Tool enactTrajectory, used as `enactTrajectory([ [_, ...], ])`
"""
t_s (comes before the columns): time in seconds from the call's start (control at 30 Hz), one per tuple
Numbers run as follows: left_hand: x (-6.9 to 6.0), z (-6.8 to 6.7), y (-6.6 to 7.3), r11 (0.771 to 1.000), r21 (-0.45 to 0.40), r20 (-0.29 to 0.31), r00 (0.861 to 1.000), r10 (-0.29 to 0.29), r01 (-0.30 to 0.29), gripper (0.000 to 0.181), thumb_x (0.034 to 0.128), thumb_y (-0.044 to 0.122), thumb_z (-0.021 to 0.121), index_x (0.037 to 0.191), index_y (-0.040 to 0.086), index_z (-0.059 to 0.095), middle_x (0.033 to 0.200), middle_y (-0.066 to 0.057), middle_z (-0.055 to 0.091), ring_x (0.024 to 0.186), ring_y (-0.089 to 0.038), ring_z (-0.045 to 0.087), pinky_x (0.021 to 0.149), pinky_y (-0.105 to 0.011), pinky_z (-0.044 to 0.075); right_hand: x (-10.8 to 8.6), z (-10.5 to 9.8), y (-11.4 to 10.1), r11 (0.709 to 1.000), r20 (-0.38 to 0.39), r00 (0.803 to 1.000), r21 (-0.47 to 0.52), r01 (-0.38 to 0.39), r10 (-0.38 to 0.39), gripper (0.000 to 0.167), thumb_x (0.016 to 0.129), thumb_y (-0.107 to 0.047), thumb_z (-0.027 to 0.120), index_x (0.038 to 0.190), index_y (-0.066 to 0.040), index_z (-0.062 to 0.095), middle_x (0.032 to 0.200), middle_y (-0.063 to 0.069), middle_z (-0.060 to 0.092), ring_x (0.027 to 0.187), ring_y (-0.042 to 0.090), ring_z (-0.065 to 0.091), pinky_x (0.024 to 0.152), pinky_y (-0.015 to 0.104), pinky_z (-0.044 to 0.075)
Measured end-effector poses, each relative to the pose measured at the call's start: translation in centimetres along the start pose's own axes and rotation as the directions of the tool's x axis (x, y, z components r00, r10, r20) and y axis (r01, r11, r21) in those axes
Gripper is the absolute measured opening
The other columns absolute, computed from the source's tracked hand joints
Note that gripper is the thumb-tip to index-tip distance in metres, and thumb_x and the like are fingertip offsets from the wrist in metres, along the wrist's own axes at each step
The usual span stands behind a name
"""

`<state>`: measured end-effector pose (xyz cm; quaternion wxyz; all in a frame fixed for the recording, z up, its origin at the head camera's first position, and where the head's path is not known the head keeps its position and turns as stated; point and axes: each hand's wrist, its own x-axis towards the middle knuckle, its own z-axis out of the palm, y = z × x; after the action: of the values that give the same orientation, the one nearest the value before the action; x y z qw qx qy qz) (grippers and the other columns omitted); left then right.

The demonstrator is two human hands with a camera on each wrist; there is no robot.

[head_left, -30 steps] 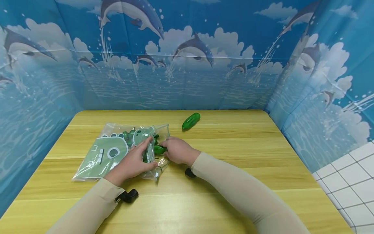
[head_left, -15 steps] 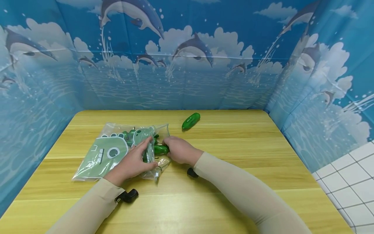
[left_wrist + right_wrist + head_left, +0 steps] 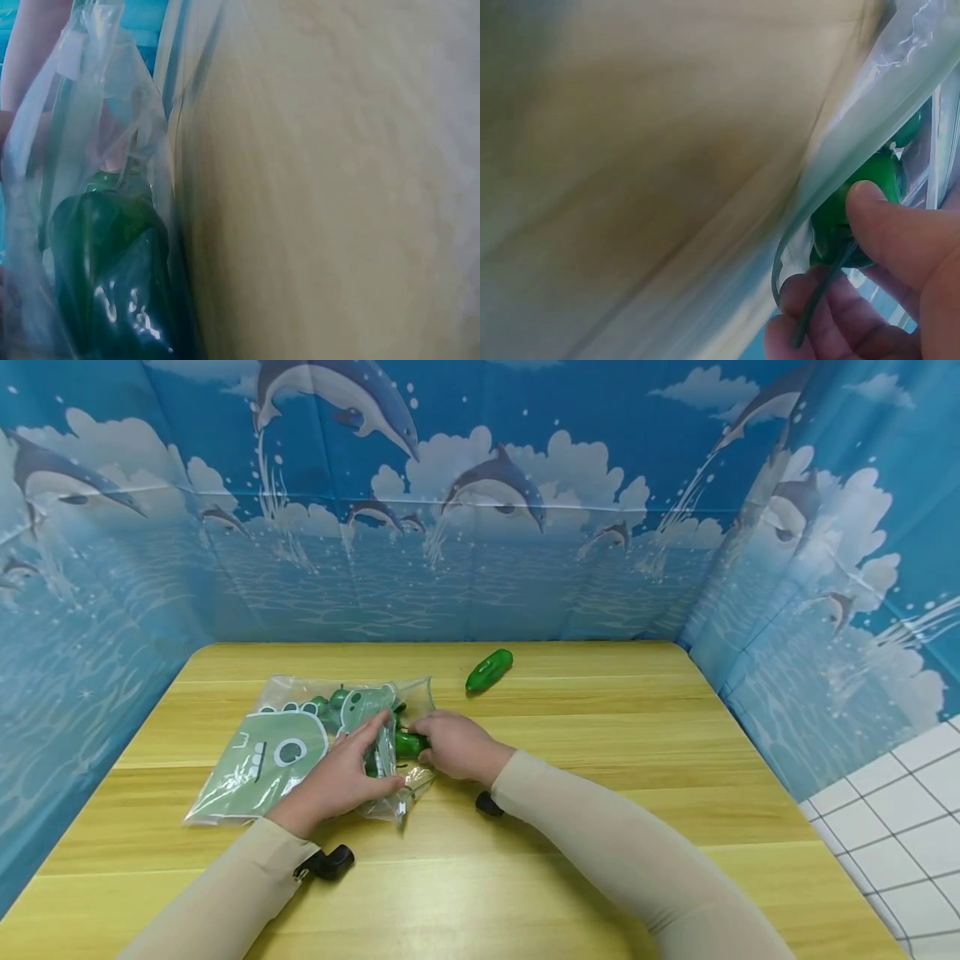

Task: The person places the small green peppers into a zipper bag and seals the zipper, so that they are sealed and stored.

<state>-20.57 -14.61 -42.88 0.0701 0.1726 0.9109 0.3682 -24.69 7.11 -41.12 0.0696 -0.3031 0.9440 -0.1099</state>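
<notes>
A clear zip bag (image 3: 251, 777) with a green cartoon monster print lies on the left of the table, its mouth facing right. My left hand (image 3: 341, 781) holds the bag near its mouth, thumb and fingers spread apart. At the opening, my right hand (image 3: 453, 746) grips a green bell pepper (image 3: 408, 744). In the right wrist view the thumb presses on the pepper (image 3: 877, 176), and its stem lies over the curled fingers. Through the plastic, the left wrist view shows a dark green pepper (image 3: 112, 270). Other green pieces (image 3: 330, 706) sit deeper inside, partly hidden by the print.
Further back on the wooden table (image 3: 600, 710) lies a green cucumber (image 3: 489, 672), apart from the bag. A dolphin-print curtain (image 3: 480, 577) stands along the back and both sides. White tiles (image 3: 900, 827) show beyond the right edge.
My right hand shifted slightly right with the pepper, then came back left toward the bag's mouth. The left hand and the cucumber have stayed in place.
</notes>
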Motion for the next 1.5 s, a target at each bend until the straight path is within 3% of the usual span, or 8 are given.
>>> enactTrajectory([
  [0.17, 0.0, 0.0, -0.1, 1.0, 0.01, -0.011, 1.0, 0.016, -0.016, 0.108, 0.0862, 0.039, 0.083, 0.17, 0.012, 0.02, 0.174, -0.019, 0.022, 0.161, -0.043, 0.02, 0.131, -0.066, 0.004, -0.2, 0.0, 0.5, 0.999, 0.007, 1.0, 0.046, -0.028, 0.028, 0.052, 0.1, -0.026, 0.073, 0.149, -0.014, 0.06, 0.145, 0.006, 0.066, 0.137, 0.027, 0.061, 0.118, 0.042, 0.049],
  [0.37, 0.1, 0.1, -0.1, 1.0, 0.007, -0.01, 1.0, 0.014, -0.014, 0.108, 0.0859, 0.038, 0.083, 0.17, 0.013, 0.02, 0.175, -0.016, 0.023, 0.162, -0.041, 0.02, 0.132, -0.064, 0.004, -0.4, 0.0, 1.1, 0.994, 0.005, 0.997, 0.085, -0.074, 0.074, 0.047, 0.101, -0.027, 0.072, 0.144, -0.011, 0.06, 0.125, 0.005, 0.073, 0.114, 0.02, 0.07, 0.102, 0.037, 0.058],
  [0.53, 0.0, 0.1, -0.1, 1.0, 0.007, -0.012, 1.0, 0.008, -0.008, 0.109, 0.0854, 0.037, 0.084, 0.17, 0.013, 0.02, 0.175, -0.017, 0.023, 0.161, -0.042, 0.02, 0.132, -0.064, 0.004, -0.4, -0.1, 1.2, 0.994, 0.003, 0.998, 0.089, -0.065, 0.065, 0.035, 0.102, -0.027, 0.07, 0.133, -0.012, 0.066, 0.103, -0.001, 0.072, 0.092, 0.014, 0.066, 0.087, 0.034, 0.058],
  [0.63, -0.1, 0.0, -0.1, 1.0, 0.007, -0.01, 1.0, 0.01, -0.01, 0.108, 0.0856, 0.037, 0.084, 0.17, 0.013, 0.02, 0.175, -0.017, 0.023, 0.161, -0.043, 0.021, 0.131, -0.065, 0.004, -0.3, -0.1, 1.1, 0.994, 0.003, 0.998, 0.082, -0.066, 0.066, 0.034, 0.103, -0.028, 0.069, 0.133, -0.013, 0.067, 0.099, -0.002, 0.071, 0.088, 0.012, 0.064, 0.084, 0.032, 0.057],
  [1.0, -0.1, 0.0, 0.0, 1.0, 0.007, -0.009, 1.0, 0.011, -0.011, 0.108, 0.0859, 0.038, 0.084, 0.17, 0.014, 0.021, 0.175, -0.016, 0.024, 0.161, -0.042, 0.021, 0.131, -0.065, 0.004, 0.0, 0.2, 0.6, 0.995, -0.024, 0.998, 0.084, -0.051, 0.053, 0.035, 0.102, -0.029, 0.07, 0.134, -0.013, 0.069, 0.101, -0.001, 0.074, 0.09, 0.013, 0.066, 0.087, 0.034, 0.058],
  [1.2, 0.0, 0.0, 0.0, 1.0, 0.008, -0.01, 1.0, 0.008, -0.008, 0.108, 0.0855, 0.038, 0.084, 0.17, 0.014, 0.02, 0.175, -0.016, 0.024, 0.161, -0.043, 0.021, 0.131, -0.065, 0.003, -0.4, 0.4, 1.4, 0.995, -0.032, 0.998, 0.079, -0.055, 0.058, 0.026, 0.1, -0.02, 0.073, 0.125, -0.011, 0.071, 0.099, -0.001, 0.073, 0.09, 0.014, 0.066, 0.086, 0.033, 0.058],
  [1.5, 0.0, 0.0, -0.1, 1.0, 0.02, -0.012, 1.0, 0.015, -0.014, 0.107, 0.086, 0.039, 0.083, 0.17, 0.013, 0.021, 0.174, -0.016, 0.025, 0.161, -0.043, 0.022, 0.131, -0.066, 0.005, -0.5, 0.3, 1.7, 1.0, -0.055, 0.998, 0.005, 0.027, -0.027, 0.019, 0.101, -0.012, 0.07, 0.117, -0.016, 0.079, 0.116, -0.002, 0.08, 0.11, 0.02, 0.074, 0.103, 0.037, 0.058],
])
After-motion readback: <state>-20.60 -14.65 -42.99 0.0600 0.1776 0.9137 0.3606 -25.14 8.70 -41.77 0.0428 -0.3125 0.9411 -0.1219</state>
